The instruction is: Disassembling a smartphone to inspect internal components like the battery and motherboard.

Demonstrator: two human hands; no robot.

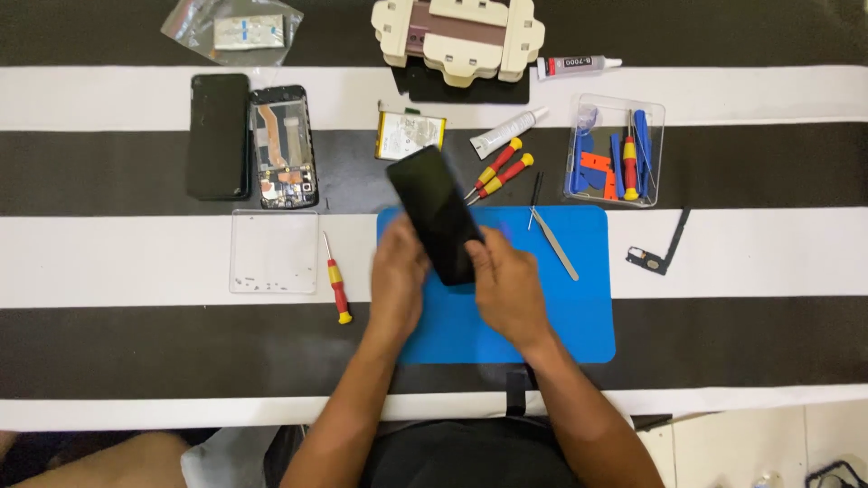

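Both of my hands hold a black phone (434, 210) tilted over the blue work mat (579, 307). My left hand (396, 280) grips its left edge near the lower end. My right hand (506, 285) grips the lower right corner. The phone's upper end points away from me toward a flat battery (410, 134) lying beyond the mat.
Left: a black back cover (218, 136), an opened phone frame (284, 146), a clear tray lid (273, 251), a red-yellow screwdriver (337, 282). Beyond the mat: two screwdrivers (500, 172), a glue tube (506, 133), tweezers (553, 242), a clear tool box (615, 152), a beige clamp (459, 36).
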